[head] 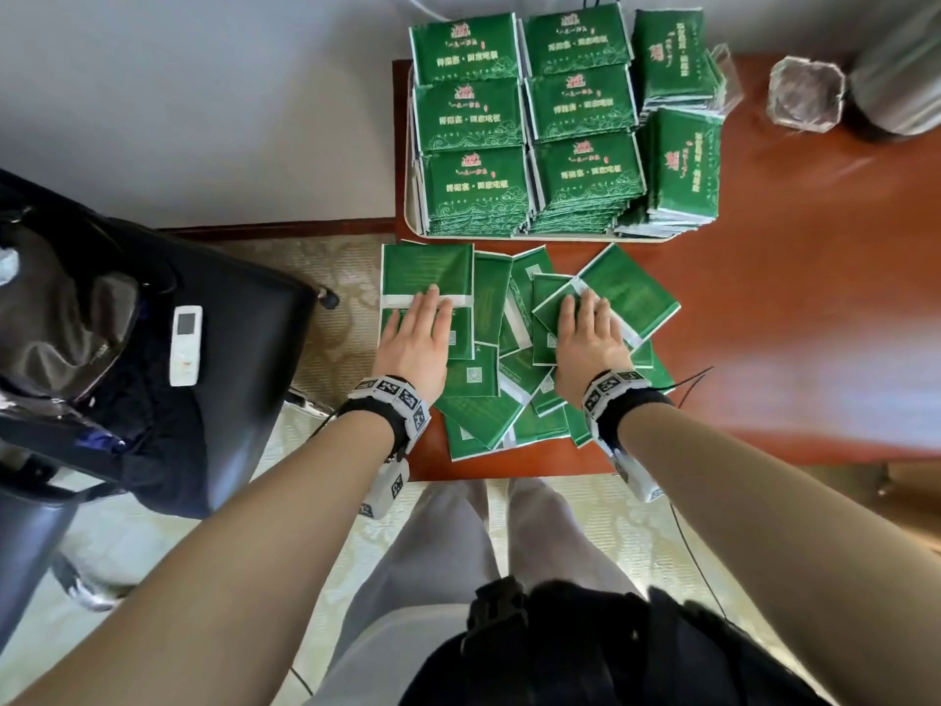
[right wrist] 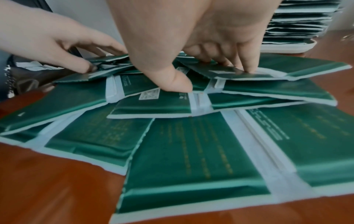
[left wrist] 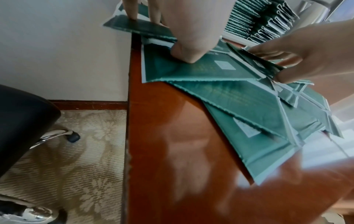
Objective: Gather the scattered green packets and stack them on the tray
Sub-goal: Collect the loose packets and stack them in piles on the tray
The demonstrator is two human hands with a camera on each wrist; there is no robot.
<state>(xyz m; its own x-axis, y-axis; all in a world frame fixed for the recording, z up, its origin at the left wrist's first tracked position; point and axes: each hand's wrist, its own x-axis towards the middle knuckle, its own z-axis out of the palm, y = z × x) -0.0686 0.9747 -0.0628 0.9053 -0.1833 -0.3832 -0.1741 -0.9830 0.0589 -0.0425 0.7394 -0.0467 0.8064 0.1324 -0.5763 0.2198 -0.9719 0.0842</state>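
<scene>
Counter (head: 764,323), red-brown: one white tray (head: 413,224) at its far end carrying six stacks of green packets (head: 473,188), squared so they stand. Loose packets (head: 489,400), roughly fifteen, overlap near the front edge. Left hand (head: 415,338) and right hand (head: 590,338), two, press flat-fingered on them, gripping nothing, likely to gather them.
</scene>
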